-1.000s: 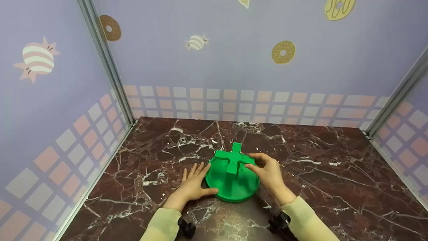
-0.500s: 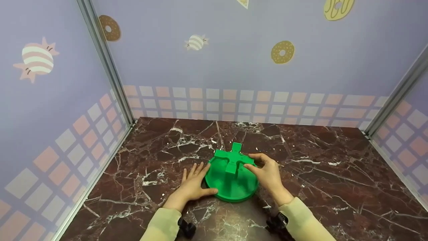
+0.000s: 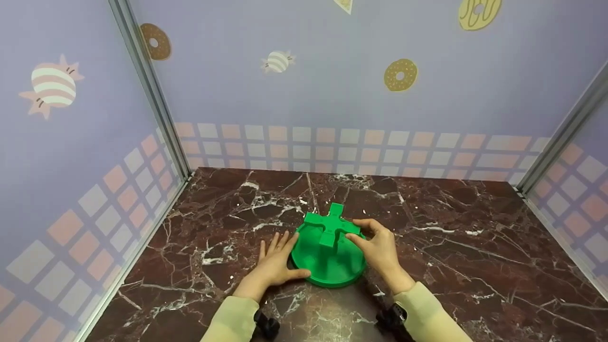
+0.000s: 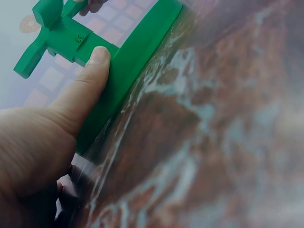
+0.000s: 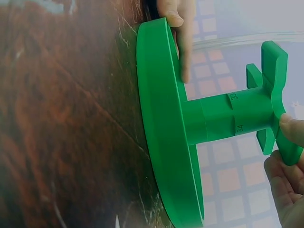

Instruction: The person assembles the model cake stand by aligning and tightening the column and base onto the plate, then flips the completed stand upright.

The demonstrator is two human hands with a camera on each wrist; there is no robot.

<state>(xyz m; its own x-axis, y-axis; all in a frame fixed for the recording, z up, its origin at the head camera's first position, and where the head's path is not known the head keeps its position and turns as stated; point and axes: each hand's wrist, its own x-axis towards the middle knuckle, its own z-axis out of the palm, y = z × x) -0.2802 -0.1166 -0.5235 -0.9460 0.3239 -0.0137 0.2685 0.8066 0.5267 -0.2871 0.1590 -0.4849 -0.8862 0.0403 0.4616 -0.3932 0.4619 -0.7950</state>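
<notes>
A green round base (image 3: 327, 275) with a raised rim lies on the tabletop, and a green column (image 5: 228, 116) with small dark numbers rises from its middle. On top of the column is a green four-armed cross handle (image 3: 331, 223). My right hand (image 3: 384, 251) pinches the cross's right arm, thumb on one side and fingers on the other, as the right wrist view shows. My left hand (image 3: 271, 267) rests at the left of the base, fingers extended; its thumb touches the base rim in the left wrist view. The left fingertips are partly hidden in that view.
The dark red marbled tabletop (image 3: 228, 294) surrounds the base. Purple panels (image 3: 332, 95) with sweets and pastel squares stand behind and at both sides, joined by grey metal posts (image 3: 152, 90).
The cross seems to have turned slightly clockwise, its near arm shifting left, with my right hand still gripping it. My left hand has stayed nearly still.
</notes>
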